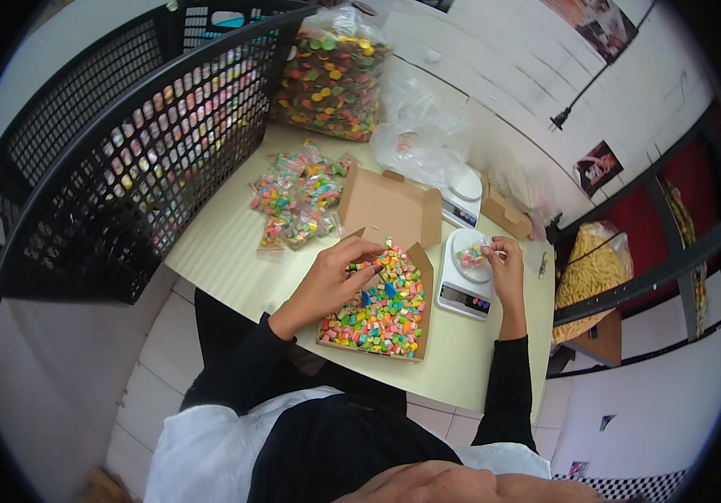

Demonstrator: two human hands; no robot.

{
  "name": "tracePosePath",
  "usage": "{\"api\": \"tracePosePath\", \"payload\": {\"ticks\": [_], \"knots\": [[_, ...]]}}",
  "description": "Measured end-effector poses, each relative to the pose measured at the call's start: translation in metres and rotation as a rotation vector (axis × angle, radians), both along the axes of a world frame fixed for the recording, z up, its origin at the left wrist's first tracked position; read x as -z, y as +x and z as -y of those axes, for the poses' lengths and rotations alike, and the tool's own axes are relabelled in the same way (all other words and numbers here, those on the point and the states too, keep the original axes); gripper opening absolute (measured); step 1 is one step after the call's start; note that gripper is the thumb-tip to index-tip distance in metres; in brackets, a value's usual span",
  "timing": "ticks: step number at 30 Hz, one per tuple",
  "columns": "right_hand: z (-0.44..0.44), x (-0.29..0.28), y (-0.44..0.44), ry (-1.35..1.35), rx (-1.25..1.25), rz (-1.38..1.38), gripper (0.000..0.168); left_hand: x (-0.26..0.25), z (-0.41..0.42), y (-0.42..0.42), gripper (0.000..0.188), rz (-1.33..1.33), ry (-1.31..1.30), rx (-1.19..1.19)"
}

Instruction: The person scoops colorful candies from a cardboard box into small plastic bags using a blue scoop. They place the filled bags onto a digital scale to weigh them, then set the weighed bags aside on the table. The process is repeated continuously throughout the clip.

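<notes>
My left hand [330,276] is over an open cardboard box [427,302] full of small multicoloured candies [370,330]. It holds a pair of small tongs with blue tips [390,290], which point down at the candies; most of their length is hidden by the fingers. My right hand [509,256] pinches the edge of a small clear plastic bag [470,256] with some candies inside. That bag rests on the round plate of a white digital kitchen scale [460,303], to the right of the box.
Several filled candy bags [300,195] lie left of the box lid [392,204]. A black plastic basket [146,144] borders the table's left side. Behind stand a large sack of candies [335,88], crumpled plastic bags [423,138] and a second scale [464,195]. A small carton [506,207] is at right.
</notes>
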State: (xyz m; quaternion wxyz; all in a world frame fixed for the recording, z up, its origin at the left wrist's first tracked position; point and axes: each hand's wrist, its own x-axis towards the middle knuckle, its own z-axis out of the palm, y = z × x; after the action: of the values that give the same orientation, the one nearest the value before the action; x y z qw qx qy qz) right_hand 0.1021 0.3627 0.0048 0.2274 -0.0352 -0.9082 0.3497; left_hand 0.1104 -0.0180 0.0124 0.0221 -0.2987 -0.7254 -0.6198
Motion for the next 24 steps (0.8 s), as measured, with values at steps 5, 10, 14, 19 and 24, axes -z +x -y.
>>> {"api": "tracePosePath", "payload": {"ticks": [5,10,14,19,24], "knots": [[0.083,-0.064,0.013,0.24,-0.291,-0.113,0.012,-0.008,0.002,-0.01,0.035,-0.034,-0.045,0.031],[0.149,-0.096,0.019,0.118,-0.721,0.045,0.013,-0.004,0.0,-0.014,0.044,0.232,0.199,0.274],[0.178,-0.102,0.019,0.016,-0.875,0.108,0.015,-0.003,0.013,-0.005,0.062,0.538,0.327,0.499],[0.184,-0.085,0.012,-0.015,-0.901,0.033,0.014,0.005,0.02,0.005,0.066,0.648,0.396,0.576],[0.181,-0.071,0.007,-0.301,-0.768,0.15,0.019,0.011,0.022,0.004,0.057,0.625,0.465,0.541]]}}
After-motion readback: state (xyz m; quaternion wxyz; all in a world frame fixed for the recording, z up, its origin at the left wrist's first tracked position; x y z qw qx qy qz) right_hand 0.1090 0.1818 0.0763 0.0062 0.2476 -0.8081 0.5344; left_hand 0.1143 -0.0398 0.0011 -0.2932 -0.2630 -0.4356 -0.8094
